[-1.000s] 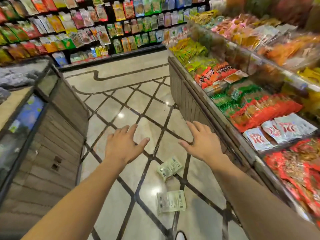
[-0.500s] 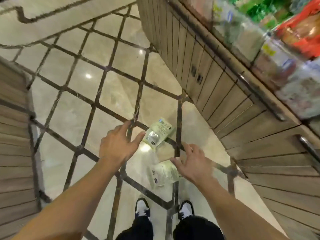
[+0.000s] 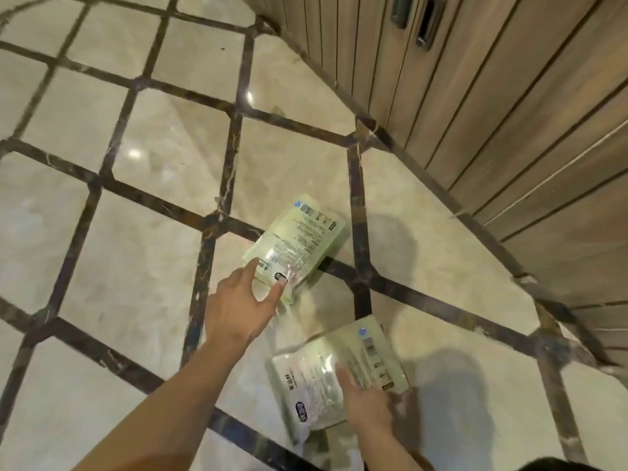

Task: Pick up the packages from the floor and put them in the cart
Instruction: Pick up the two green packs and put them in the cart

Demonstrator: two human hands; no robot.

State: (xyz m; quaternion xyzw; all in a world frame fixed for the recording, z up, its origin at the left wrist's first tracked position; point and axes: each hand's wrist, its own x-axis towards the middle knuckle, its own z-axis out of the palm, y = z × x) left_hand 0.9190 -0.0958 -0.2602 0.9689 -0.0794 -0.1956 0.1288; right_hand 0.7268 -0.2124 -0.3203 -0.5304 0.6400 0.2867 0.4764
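Glossy cream marble floor (image 3: 163,253) with dark brown veined strips cutting it into big diamonds, shiny enough to bounce the ceiling lights. On the right we've got a wood-slat cabinet base (image 3: 509,113) with two dark metal handles (image 3: 426,22) up top.

Both packages are lying flat on the floor, near each other but not touching. The far package (image 3: 302,237) is a pale green, crinkly plastic pouch with small print and a barcode, sitting right across one of the dark strips. Our left hand (image 3: 238,307) is at its near corner, fingers (image 3: 282,287) spread apart, thumb tip on the film and forefinger along its near-left edge, not gripping.

The near package (image 3: 326,372) is the same kind of pouch, shinier and a bit blurry. Our right hand (image 3: 367,399) rests on top of it, fingers straight; whether they're curling round an edge we can't tell.
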